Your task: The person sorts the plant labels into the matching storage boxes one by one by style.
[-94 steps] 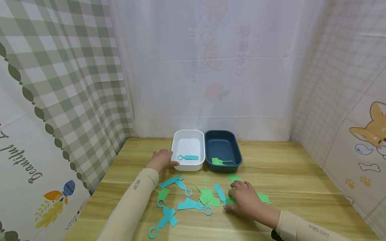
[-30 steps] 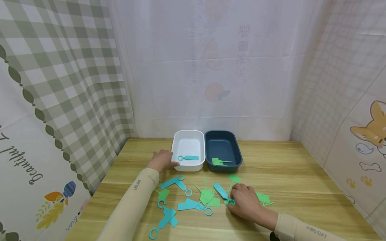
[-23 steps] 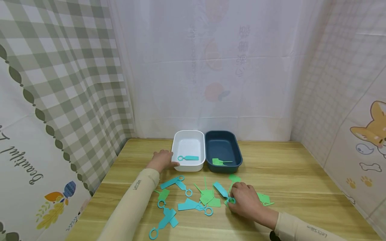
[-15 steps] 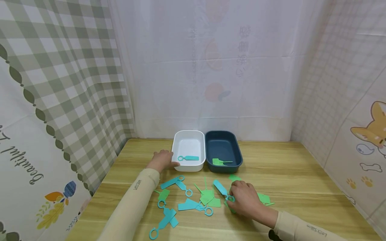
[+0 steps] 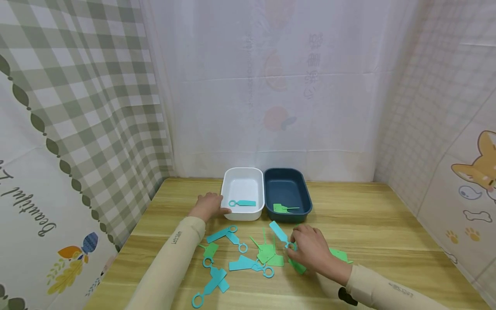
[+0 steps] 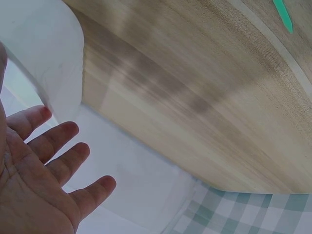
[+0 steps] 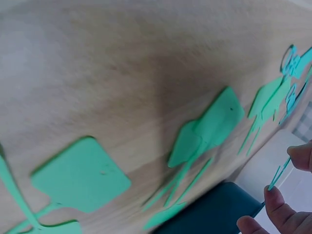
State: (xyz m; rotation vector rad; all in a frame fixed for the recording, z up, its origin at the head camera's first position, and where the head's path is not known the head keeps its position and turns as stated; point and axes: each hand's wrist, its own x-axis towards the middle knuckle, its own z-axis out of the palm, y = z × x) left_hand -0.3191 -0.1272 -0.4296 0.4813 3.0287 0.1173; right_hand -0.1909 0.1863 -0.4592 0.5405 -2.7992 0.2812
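My right hand (image 5: pixel 310 249) pinches a blue ring-ended tag (image 5: pixel 278 231) between thumb and finger, its flat end pointing up and left toward the bins. In the right wrist view the tag (image 7: pixel 278 176) appears nearly edge-on at the fingertips. Just under this hand lies a green tag (image 5: pixel 298 265), and another green tag (image 5: pixel 340 255) shows to the right. My left hand (image 5: pixel 207 206) rests against the left front corner of the white bin (image 5: pixel 244 216). Its fingers (image 6: pixel 68 163) are extended and spread in the left wrist view. One blue tag (image 5: pixel 246 203) lies inside that bin.
A dark blue bin (image 5: pixel 288 218) stands right beside the white one, with green tags (image 5: pixel 280 208) inside. Overlapping green tags (image 5: pixel 265 252) and several blue tags (image 5: pixel 215 281) are scattered on the wooden table (image 5: pixel 387 249). Fabric curtains (image 5: pixel 271 107) enclose the back and sides.
My right hand took hold of the blue tag by its ring end and has raised it slightly up and left, uncovering the green tag beneath. My left hand stays at the white bin.
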